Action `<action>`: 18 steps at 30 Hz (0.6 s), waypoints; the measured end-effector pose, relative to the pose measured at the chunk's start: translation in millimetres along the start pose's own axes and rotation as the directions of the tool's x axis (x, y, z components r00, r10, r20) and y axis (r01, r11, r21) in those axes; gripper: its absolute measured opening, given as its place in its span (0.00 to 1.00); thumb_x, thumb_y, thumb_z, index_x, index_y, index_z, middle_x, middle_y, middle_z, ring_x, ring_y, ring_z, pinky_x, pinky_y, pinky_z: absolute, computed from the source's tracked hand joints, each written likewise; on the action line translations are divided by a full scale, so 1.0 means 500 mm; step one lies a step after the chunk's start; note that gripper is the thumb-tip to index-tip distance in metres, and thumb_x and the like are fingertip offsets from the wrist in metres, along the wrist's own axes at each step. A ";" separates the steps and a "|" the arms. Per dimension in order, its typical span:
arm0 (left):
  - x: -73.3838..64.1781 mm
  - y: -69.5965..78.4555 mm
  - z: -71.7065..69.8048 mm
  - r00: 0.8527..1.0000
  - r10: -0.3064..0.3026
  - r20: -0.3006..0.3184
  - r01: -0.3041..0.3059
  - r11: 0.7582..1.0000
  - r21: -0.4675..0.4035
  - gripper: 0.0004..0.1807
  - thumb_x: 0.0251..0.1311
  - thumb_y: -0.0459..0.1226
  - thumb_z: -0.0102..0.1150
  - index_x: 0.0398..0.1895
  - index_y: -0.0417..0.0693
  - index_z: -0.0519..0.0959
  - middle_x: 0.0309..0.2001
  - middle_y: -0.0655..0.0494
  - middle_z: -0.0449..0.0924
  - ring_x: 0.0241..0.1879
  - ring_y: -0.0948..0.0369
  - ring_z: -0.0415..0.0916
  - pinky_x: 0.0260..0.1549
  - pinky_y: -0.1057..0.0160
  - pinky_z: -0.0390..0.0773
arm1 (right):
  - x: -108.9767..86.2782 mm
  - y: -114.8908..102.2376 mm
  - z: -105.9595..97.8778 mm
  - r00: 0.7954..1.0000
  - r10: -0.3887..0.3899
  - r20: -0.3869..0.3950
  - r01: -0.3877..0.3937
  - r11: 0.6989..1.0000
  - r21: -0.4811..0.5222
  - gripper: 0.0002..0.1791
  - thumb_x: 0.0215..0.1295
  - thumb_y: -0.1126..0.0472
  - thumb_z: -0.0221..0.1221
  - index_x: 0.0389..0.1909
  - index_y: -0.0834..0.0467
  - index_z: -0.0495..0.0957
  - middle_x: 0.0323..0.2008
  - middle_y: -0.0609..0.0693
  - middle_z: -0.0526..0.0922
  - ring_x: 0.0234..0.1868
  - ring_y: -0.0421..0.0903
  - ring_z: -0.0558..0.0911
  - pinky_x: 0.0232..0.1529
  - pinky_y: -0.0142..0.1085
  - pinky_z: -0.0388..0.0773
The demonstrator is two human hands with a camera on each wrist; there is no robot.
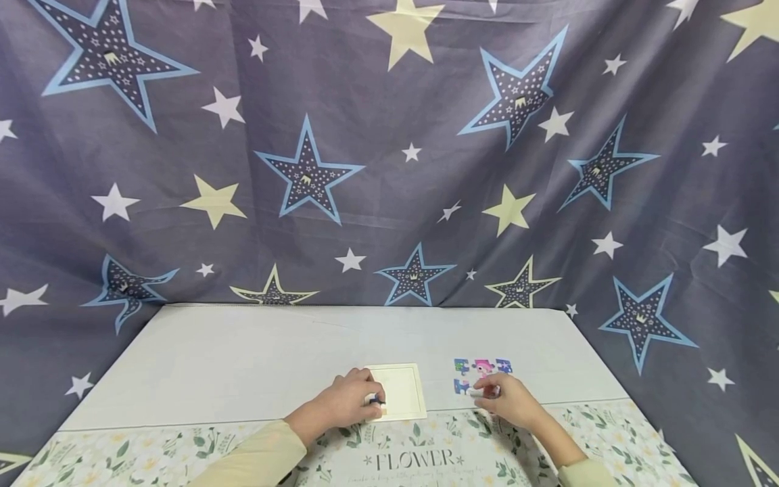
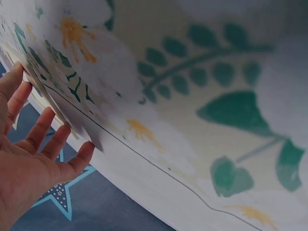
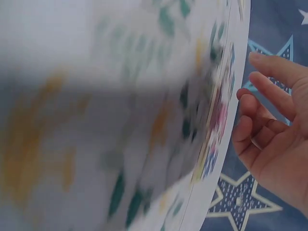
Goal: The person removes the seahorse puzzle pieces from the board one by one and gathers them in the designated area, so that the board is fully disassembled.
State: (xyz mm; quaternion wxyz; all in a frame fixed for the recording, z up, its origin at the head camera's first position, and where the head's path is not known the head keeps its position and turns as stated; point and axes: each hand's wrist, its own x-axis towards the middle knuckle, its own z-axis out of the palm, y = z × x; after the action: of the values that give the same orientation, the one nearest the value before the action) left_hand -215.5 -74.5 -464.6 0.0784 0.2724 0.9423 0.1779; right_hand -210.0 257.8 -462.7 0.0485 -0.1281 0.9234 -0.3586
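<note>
My left hand (image 1: 353, 399) is at the near left corner of a shallow cream puzzle tray (image 1: 421, 399). Between its thumb and forefinger shows a small dark blue jigsaw piece (image 1: 377, 400), mostly hidden by the fingers. In the left wrist view, the fingertips of the left hand (image 2: 33, 149) meet the tray's edge. To the right, my right hand (image 1: 508, 400) hovers at the near side of several colourful jigsaw pieces (image 1: 483, 367), covering part of them. The right wrist view shows the right hand (image 3: 274, 120) with loosely bent fingers and nothing between them.
A white tabletop (image 1: 255, 365) lies beneath the tray and pieces. Along its near side runs a flowered cloth (image 1: 414, 450) printed with FLOWER. Behind and at the sides hangs a dark curtain (image 1: 365, 115) with stars.
</note>
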 end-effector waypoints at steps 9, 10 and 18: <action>-0.001 -0.001 -0.001 1.000 -0.003 0.006 0.003 1.000 0.005 0.13 0.56 0.53 0.58 0.41 0.62 0.80 0.41 0.64 0.71 0.42 0.66 0.64 0.47 0.52 0.71 | 0.033 -0.048 0.054 0.999 -0.049 0.004 0.049 0.998 0.026 0.15 0.54 0.59 0.65 0.41 0.62 0.80 0.33 0.51 0.78 0.28 0.40 0.72 0.26 0.29 0.71; -0.001 -0.001 -0.001 1.000 -0.001 0.005 0.001 1.000 0.002 0.13 0.56 0.53 0.58 0.41 0.62 0.80 0.41 0.63 0.71 0.41 0.66 0.63 0.46 0.52 0.71 | 0.036 -0.052 0.060 0.999 -0.053 0.007 0.053 0.998 0.029 0.15 0.54 0.59 0.65 0.41 0.62 0.80 0.32 0.51 0.78 0.28 0.40 0.72 0.26 0.29 0.71; -0.002 -0.002 0.002 1.000 -0.002 -0.011 0.002 1.000 0.009 0.13 0.55 0.53 0.58 0.41 0.62 0.80 0.41 0.63 0.72 0.41 0.66 0.64 0.46 0.52 0.71 | 0.053 -0.093 0.100 0.995 -0.094 0.034 0.094 0.996 0.003 0.13 0.55 0.58 0.65 0.40 0.59 0.81 0.33 0.48 0.78 0.29 0.39 0.72 0.28 0.28 0.70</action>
State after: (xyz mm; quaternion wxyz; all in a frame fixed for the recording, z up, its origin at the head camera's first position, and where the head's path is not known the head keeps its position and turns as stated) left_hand -214.9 -75.7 -465.8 0.0722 0.2709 0.9438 0.1749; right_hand -217.0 185.0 -468.2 0.0475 -0.1775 0.9151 -0.3590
